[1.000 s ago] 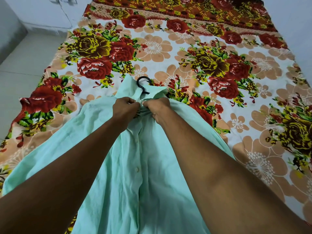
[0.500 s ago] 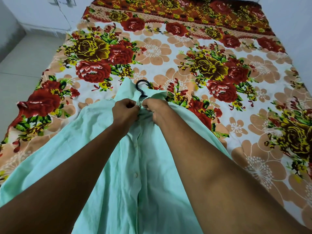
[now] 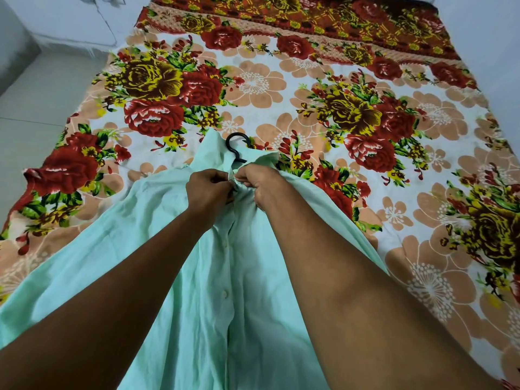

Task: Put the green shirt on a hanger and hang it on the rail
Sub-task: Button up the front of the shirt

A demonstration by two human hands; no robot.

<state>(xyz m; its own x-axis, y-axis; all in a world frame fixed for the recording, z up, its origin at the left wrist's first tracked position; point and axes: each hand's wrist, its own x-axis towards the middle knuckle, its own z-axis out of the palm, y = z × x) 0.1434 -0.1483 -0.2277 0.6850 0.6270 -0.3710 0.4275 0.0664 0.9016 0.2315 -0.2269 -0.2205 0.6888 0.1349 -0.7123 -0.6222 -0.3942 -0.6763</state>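
The pale green shirt (image 3: 233, 291) lies spread on the bed, collar away from me, its row of white buttons running down the middle. A black hanger hook (image 3: 235, 146) sticks out of the collar; the rest of the hanger is hidden inside the shirt. My left hand (image 3: 209, 191) and my right hand (image 3: 260, 188) meet just below the collar. Each pinches an edge of the shirt front at the top button. My forearms cover much of the shirt's body.
The bed carries a floral sheet (image 3: 351, 114) in red, yellow and peach. Light floor tiles (image 3: 42, 108) lie to the left. White cupboard doors (image 3: 84, 18) stand at the far left. No rail is in view.
Both hands stay at the top of the shirt front, with small finger movements there. The shirt and the hanger hook have not shifted on the bed.
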